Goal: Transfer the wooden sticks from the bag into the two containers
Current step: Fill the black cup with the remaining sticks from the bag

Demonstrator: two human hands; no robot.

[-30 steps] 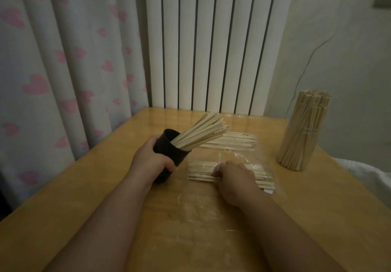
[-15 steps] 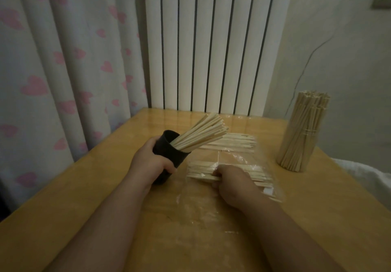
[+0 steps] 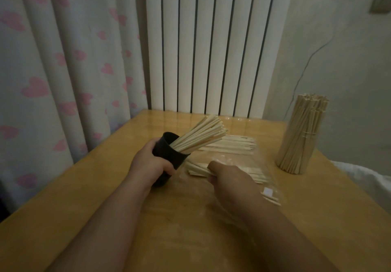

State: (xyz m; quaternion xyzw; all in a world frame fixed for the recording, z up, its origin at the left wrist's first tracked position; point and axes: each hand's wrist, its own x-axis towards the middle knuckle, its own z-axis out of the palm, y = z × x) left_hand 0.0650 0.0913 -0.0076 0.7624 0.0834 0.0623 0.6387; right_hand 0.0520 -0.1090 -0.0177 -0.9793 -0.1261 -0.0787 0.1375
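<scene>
My left hand [image 3: 151,163] grips a black cup [image 3: 169,155] tilted to the right on the wooden table [image 3: 84,197]. A bunch of wooden sticks [image 3: 201,136] pokes out of its mouth. My right hand [image 3: 229,176] is inside a clear plastic bag [image 3: 266,172], its fingers closed on a small bundle of sticks [image 3: 195,169] lying flat. More sticks [image 3: 232,144] lie in the far end of the bag. At the right stands a second container [image 3: 300,140], see-through and packed full of upright sticks.
A white radiator [image 3: 211,45] and a curtain with pink hearts [image 3: 53,70] rise behind the table. White cloth [image 3: 366,178] lies past the table's right edge. The table's left edge runs diagonally beside the curtain.
My right hand has closed on the bundle and pulled it a little toward me inside the bag. The left hand and black cup have stayed put.
</scene>
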